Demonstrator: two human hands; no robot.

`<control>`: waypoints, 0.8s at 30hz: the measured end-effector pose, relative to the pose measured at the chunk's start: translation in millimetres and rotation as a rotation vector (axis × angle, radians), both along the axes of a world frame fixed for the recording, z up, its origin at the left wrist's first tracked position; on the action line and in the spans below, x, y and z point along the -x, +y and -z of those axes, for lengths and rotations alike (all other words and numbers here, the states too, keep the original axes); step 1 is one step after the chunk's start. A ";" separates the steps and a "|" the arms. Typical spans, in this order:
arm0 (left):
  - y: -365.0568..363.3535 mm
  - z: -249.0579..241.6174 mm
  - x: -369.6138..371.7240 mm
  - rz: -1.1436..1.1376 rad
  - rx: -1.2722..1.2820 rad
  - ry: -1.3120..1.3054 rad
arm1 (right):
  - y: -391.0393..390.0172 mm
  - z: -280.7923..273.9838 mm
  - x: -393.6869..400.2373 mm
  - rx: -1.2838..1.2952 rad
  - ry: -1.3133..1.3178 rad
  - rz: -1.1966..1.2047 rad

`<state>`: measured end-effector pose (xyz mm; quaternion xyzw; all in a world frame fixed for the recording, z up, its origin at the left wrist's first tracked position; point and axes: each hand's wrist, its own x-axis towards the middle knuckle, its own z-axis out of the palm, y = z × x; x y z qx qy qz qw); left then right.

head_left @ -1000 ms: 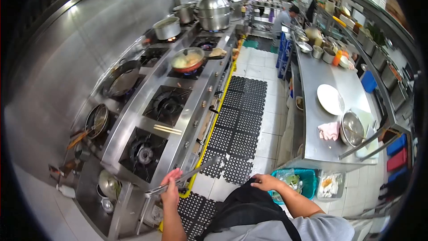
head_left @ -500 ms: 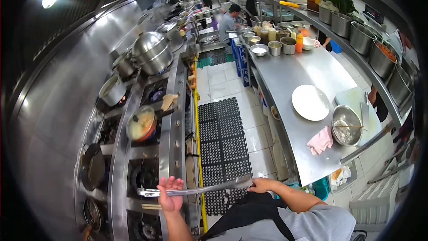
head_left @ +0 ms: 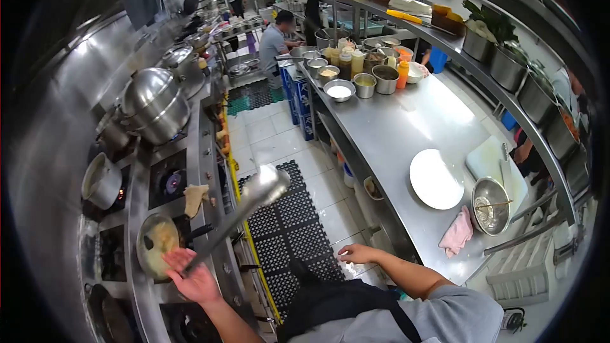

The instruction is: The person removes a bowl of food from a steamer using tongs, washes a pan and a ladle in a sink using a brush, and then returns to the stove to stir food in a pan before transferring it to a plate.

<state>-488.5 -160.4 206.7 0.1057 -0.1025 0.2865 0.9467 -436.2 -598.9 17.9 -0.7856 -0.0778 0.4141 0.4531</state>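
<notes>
My left hand (head_left: 196,279) is palm up over the stove edge, its fingers loosely extended, with the handle end of a long metal ladle (head_left: 222,238) resting at them. The ladle slants up to the right, and its blurred, shiny head is above the floor mat. Just behind my fingertips is a pan (head_left: 152,255) with pale liquid and yellowish food on a burner. My right hand (head_left: 357,254) hangs empty near the counter's front edge, its fingers apart and slightly bent.
On the left stove are a pot (head_left: 101,181), a large domed steamer (head_left: 152,105) and a cloth (head_left: 196,200). The right counter (head_left: 381,152) bears a white plate (head_left: 436,179), a bowl (head_left: 490,206), a pink cloth (head_left: 456,232) and sauce containers. A person (head_left: 274,44) stands further back.
My right hand has let go of the ladle. The ladle has swung from nearly level to slanting up. My left hand has moved left, up to the pan, and the view has shifted.
</notes>
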 end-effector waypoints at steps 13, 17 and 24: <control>-23.3 -41.4 -352.2 0.295 -0.165 0.285 | -55.3 111.2 -67.4 0.114 0.378 1.180; -50.9 -45.7 -458.6 0.382 -0.209 0.239 | -55.0 167.8 -88.6 0.192 0.456 1.135; -40.5 -108.1 -636.1 0.236 -0.296 0.167 | -67.1 193.3 -168.2 0.224 0.528 1.156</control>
